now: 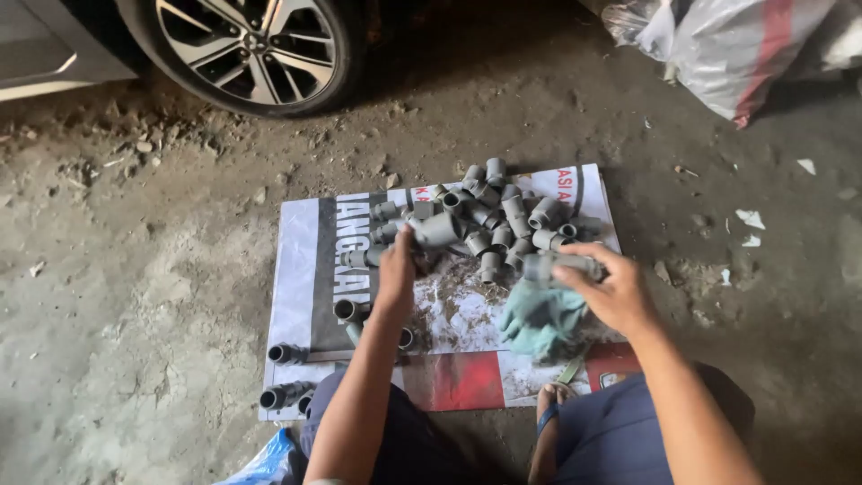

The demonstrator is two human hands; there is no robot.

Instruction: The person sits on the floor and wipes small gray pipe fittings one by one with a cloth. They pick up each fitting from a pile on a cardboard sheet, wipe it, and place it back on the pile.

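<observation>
Grey pipe fittings (489,216) heaped on printed sheet (296,269)

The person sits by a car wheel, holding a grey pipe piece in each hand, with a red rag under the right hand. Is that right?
Not quite: the rag under the right hand is teal green, not red, as the head view shows. The rest holds: a wheel nearby, a pipe piece in the left hand, another in the right.

A car wheel (256,49) stands on the dirt floor (135,269) at top left. A plastic sack (736,49) with a red stripe lies at top right. Paper scraps (748,218) lie right, a blue bag (269,462) at the bottom edge
</observation>
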